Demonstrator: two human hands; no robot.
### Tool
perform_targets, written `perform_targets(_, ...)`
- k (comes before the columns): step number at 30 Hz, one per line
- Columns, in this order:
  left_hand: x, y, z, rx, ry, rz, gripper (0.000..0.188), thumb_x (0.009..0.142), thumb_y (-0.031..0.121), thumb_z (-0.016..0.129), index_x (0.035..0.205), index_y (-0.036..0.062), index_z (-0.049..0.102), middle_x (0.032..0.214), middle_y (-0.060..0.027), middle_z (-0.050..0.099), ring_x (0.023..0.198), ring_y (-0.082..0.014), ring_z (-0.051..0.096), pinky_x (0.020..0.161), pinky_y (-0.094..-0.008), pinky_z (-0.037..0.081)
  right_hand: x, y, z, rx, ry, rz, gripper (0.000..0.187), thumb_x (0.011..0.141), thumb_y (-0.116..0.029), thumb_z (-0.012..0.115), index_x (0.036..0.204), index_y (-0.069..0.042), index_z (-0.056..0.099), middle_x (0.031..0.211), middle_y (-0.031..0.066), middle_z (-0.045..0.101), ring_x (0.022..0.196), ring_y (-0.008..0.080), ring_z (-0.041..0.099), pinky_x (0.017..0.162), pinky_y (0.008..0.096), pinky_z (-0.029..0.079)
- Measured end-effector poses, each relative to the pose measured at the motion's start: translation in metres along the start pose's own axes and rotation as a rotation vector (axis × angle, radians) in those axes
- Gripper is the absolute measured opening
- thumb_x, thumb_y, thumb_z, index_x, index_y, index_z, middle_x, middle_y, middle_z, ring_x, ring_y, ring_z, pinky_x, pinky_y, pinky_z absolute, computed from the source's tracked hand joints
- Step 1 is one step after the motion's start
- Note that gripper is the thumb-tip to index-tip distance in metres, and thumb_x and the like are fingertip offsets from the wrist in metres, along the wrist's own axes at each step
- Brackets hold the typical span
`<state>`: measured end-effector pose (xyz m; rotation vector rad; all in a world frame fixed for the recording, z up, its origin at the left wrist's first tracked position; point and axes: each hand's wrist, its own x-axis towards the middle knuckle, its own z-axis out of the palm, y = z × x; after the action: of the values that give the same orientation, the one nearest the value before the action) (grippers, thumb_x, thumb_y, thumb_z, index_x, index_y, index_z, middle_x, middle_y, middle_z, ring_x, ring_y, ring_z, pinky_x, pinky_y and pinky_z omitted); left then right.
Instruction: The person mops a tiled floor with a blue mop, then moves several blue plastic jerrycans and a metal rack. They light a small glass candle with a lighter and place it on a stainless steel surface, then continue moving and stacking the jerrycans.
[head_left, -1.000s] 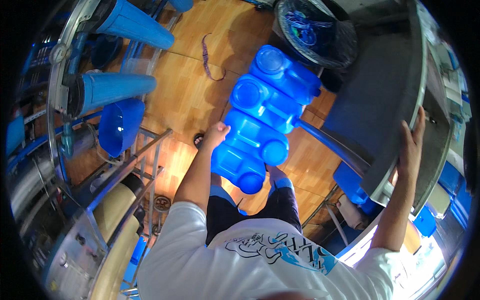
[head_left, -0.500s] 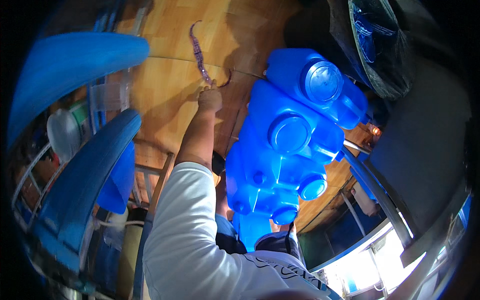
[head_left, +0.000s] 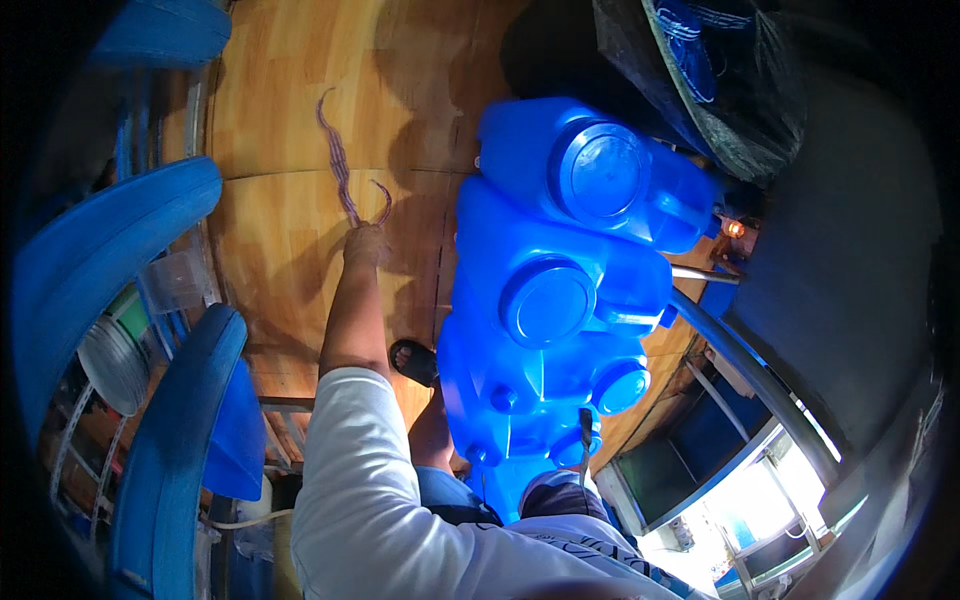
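Observation:
My left hand (head_left: 366, 245) reaches out over the wooden floor, its fingers closed. From it extends a thin, flexible, purple-and-white striped strip (head_left: 338, 152); its kind is not clear. One end is long and wavy, and a shorter end curls to the right. To the right of the arm stand several blue plastic water jugs (head_left: 490, 385) pressed together in a row, with large round lids (head_left: 547, 302). My right hand is out of sight.
Wood-patterned flooring (head_left: 270, 120) lies beneath the hand. Blue curved panels (head_left: 185, 430) and a metal rack stand at left. A dark plastic bag (head_left: 735, 110) with blue cloth-like contents is at upper right, near a metal rail (head_left: 760, 375). A foot in a black sandal (head_left: 414, 361) rests beside the jugs.
The view has shifted. My left hand, still closed on the strip, appears lower and farther left in the picture. The strip's short end curls more openly, and the sandalled foot shows more.

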<state>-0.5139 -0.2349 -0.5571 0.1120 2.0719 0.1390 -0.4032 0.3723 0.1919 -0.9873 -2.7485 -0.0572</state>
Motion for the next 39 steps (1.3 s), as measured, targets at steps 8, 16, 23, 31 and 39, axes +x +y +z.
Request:
perform_targets(8, -0.098, 0.010, -0.027, -0.287, 0.304, 0.179, 0.018, 0.075, 0.016, 0.072, 0.088, 0.0047, 0.068, 0.096, -0.0181, 0.067, 0.087, -0.0345, 0.066, 0.078, -0.0427, 0.053, 0.005, 0.020, 0.014, 0.148, -0.079, 0.262, 0.066, 0.095, -0.040, 0.053, 0.147, -0.004, 0.036, 0.152, 0.0181, 0.033, 0.136, 0.0309, 0.038, 0.115, 0.0435, 0.027)
perform_targets(16, -0.264, 0.063, -0.172, -1.050, 0.334, 0.367, 0.010, 0.080, -0.003, 0.067, 0.086, 0.0039, 0.063, 0.079, -0.0025, 0.063, 0.076, -0.0118, 0.062, 0.071, -0.0263, 0.050, 0.009, 0.044, 0.027, -0.025, -0.271, -0.157, 0.049, 0.100, -0.028, 0.048, 0.142, -0.005, 0.044, 0.145, 0.0166, 0.041, 0.131, 0.0263, 0.043, 0.110, 0.0359, 0.033)
perform_targets(23, -0.450, 0.199, -0.369, -1.240, 0.450, 1.280, 0.016, 0.082, -0.006, 0.068, 0.094, 0.0028, 0.063, 0.090, -0.0015, 0.063, 0.086, -0.0092, 0.059, 0.076, -0.0235, 0.049, -0.005, -0.023, 0.034, 0.494, -0.337, 0.075, 0.048, 0.095, -0.028, 0.060, 0.136, -0.004, 0.050, 0.110, 0.0063, 0.061, 0.098, 0.0111, 0.056, 0.086, 0.0270, 0.044)
perform_targets(31, -0.448, 0.339, -0.452, -1.170, 0.521, 1.281, 0.017, 0.083, 0.002, 0.071, 0.098, 0.0041, 0.064, 0.092, -0.0026, 0.066, 0.082, -0.0082, 0.060, 0.075, -0.0227, 0.050, -0.007, -0.055, 0.021, 0.590, -0.332, 0.038, 0.053, 0.091, -0.024, 0.063, 0.134, 0.001, 0.046, 0.114, 0.0151, 0.061, 0.106, 0.0210, 0.058, 0.095, 0.0315, 0.043)
perform_targets(39, -0.344, 0.421, -0.374, -0.908, 0.393, 0.680, 0.048, 0.082, 0.023, 0.075, 0.123, 0.0038, 0.059, 0.107, -0.0093, 0.065, 0.099, -0.0182, 0.060, 0.089, -0.0306, 0.048, 0.007, -0.032, 0.035, 0.866, -0.256, -0.285, 0.056, 0.086, -0.017, 0.062, 0.134, 0.003, 0.043, 0.136, 0.0247, 0.046, 0.126, 0.0363, 0.046, 0.107, 0.0403, 0.034)
